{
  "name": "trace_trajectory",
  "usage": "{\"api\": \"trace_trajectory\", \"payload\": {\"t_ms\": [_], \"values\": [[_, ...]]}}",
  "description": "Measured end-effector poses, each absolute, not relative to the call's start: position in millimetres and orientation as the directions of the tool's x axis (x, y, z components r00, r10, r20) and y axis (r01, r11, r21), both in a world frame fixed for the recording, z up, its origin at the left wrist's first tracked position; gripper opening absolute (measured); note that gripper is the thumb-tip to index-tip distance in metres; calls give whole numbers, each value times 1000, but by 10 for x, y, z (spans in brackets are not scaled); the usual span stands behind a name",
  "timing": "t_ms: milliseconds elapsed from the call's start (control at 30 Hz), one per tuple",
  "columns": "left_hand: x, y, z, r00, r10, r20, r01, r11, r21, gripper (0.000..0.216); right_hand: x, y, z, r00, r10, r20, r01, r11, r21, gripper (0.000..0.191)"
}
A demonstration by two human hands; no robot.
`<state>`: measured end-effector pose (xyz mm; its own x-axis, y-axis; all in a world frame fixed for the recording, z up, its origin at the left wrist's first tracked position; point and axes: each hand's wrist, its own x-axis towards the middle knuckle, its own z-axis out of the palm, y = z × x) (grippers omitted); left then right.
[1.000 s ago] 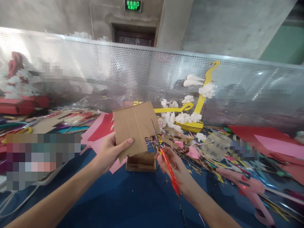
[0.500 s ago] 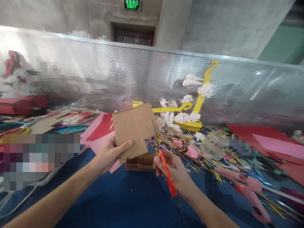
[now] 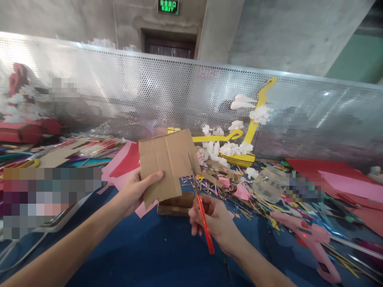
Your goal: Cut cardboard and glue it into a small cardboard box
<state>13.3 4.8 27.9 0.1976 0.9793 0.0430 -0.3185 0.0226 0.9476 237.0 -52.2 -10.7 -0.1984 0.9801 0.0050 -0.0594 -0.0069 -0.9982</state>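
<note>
A creased piece of brown cardboard (image 3: 167,163) is pinched in my left hand (image 3: 143,187), thumb on its front face and the other fingers behind it. Its lower right corner has a notch. My right hand (image 3: 209,219) grips a pair of red-handled scissors (image 3: 203,223). The blades point up and lie across the right part of the cardboard, just above the notch. Whether the blades are parted there I cannot tell. Below the cardboard, an open brown cardboard box (image 3: 173,208) sits on the blue tabletop (image 3: 143,251).
A pink glue gun (image 3: 311,239) with a lit red light lies at the right. Paper scraps (image 3: 227,185) cover the table behind my right hand. Yellow paper forms with white tufts (image 3: 239,149) stand against a perforated metal screen (image 3: 167,91). Pink and red sheets (image 3: 122,163) lie left.
The cardboard has shifted slightly left and turned a little in my left hand. My right hand and the scissors have moved slightly left, with the handles swinging left.
</note>
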Motion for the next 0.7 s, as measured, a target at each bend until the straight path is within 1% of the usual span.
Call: {"api": "trace_trajectory", "payload": {"t_ms": [100,167,267,400,500,700], "values": [[123,40,302,166,986,33,-294,17,956,40,2386,-520,-141,-213,974,73,-45,65,-997,59],[115,43,299,179,982,57,-274,-6,962,40,2402,-530,-137,-230,964,137,-6,139,-990,62],[108,47,278,181,979,98,-273,-46,961,41,2415,-571,-60,-261,950,169,66,193,-979,66],[101,41,252,174,976,131,-261,-82,962,46,2416,-616,54,-258,949,182,120,219,-968,67],[102,39,247,184,973,141,-240,-95,966,46,2430,-626,51,-260,949,179,136,220,-966,65],[150,-2,276,215,969,124,-175,-87,981,43,2449,-660,-15,-276,946,173,98,206,-974,53]]}}
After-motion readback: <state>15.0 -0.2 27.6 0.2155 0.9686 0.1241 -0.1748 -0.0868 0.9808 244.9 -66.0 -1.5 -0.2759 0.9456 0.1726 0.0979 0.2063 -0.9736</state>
